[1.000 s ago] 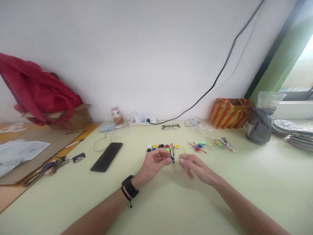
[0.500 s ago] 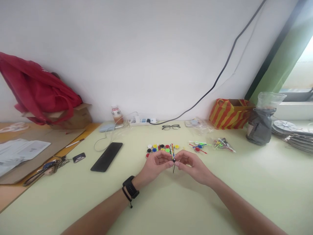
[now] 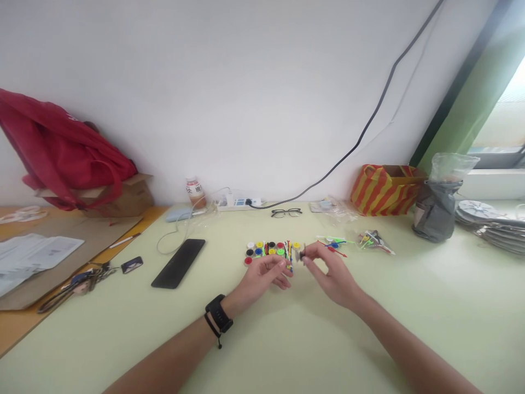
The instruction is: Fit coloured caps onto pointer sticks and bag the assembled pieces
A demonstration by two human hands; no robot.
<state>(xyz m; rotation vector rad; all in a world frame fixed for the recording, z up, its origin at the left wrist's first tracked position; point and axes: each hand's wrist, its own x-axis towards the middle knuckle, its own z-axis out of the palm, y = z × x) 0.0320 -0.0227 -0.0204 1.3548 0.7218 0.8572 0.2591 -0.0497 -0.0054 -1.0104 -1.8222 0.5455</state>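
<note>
Smooth pale-green tabletop (image 3: 246,345), plain white wall (image 3: 246,98). Right hand (image 3: 334,276) pinches small dark piece (image 3: 302,255), blurred, between the hands, near round plastic discs (image 3: 272,251). Left hand (image 3: 266,273) loosely curled; can't tell if holding anything.

Worktop (image 3: 254,355): pale green, with an orange surface (image 3: 16,325) along its left.
Discs (image 3: 272,252): small, white, yellow, black, red, blue and green, in rows near the middle.
Sticks (image 3: 288,248): slim, several colours, lying beside the discs.
Arrows (image 3: 337,251): red, blue and green, in a loose group to the right.
Packet (image 3: 374,241): clear plastic, filled, just right of the arrows.
Phone (image 3: 179,263): black, lying flat, left of the discs.
Card (image 3: 132,265): small, dark, near the left edge.
Glasses (image 3: 286,211): dark-framed, behind the discs.
Power strip (image 3: 240,205): white, left of the glasses.
Bottle (image 3: 196,192): upright, back left.
Striped bag (image 3: 385,190): red and yellow, back right.
Grey bag (image 3: 437,210): upright, beside it.
Stack (image 3: 498,232): far right, perhaps wrapped plates.
</note>
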